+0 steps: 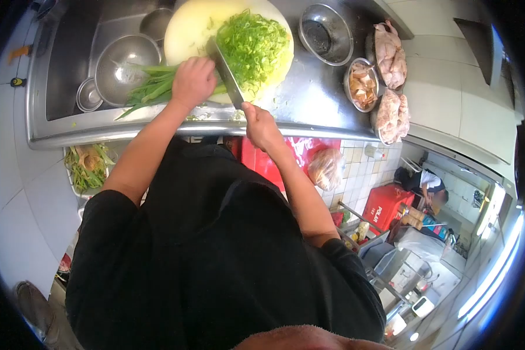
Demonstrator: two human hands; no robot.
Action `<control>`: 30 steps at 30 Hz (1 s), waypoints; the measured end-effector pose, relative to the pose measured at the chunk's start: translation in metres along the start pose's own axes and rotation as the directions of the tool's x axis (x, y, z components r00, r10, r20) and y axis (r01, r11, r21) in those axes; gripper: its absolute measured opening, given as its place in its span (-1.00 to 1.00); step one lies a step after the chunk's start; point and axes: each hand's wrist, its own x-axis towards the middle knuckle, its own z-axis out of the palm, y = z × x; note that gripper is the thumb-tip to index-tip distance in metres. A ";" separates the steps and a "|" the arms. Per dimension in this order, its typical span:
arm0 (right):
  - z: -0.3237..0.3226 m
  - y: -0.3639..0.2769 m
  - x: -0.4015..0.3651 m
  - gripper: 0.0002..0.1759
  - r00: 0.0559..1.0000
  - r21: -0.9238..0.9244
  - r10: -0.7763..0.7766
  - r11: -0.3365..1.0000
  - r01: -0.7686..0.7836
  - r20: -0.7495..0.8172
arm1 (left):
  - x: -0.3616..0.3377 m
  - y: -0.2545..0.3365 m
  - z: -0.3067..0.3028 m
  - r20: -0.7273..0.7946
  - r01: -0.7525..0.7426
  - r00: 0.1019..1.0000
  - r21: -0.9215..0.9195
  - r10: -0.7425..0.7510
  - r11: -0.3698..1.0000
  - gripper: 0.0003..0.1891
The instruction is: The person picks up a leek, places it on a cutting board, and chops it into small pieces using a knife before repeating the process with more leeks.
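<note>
My left hand (pixel 193 82) is closed over a bunch of green onions (pixel 156 85), whose long leaves trail left over the sink edge. In my right hand (pixel 262 125) is the handle of a cleaver (pixel 228 74). Its blade stands on the round cutting board (pixel 186 29), just right of my left hand. A large heap of chopped green onion (pixel 255 49) lies on the board to the right of the blade. Small cut bits are scattered along the counter's front edge below the board.
Metal bowls (pixel 127 70) sit in the sink at left. Right of the board are another metal bowl (pixel 325 35), a bowl of brown pieces (pixel 362 86) and plucked poultry (pixel 389 55). A red crate (pixel 385 207) and a bending person (pixel 430 185) are at far right.
</note>
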 end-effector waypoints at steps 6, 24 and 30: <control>-0.051 0.006 0.049 -0.23 0.993 -0.100 0.077 0.993 -0.068 0.092 | -0.001 0.002 -0.005 0.022 0.027 0.999 0.003 -0.027 1.000 -0.81; -0.066 -0.020 0.104 -0.34 0.909 -0.537 -0.379 0.810 0.236 -0.174 | 0.002 0.001 0.000 -0.088 0.015 0.996 -0.012 -0.016 1.000 -0.85; 0.012 -0.041 0.103 0.23 0.624 -0.500 -0.747 0.460 0.734 0.230 | 0.000 0.000 0.002 -0.084 0.102 0.990 -0.096 -0.110 0.990 -0.82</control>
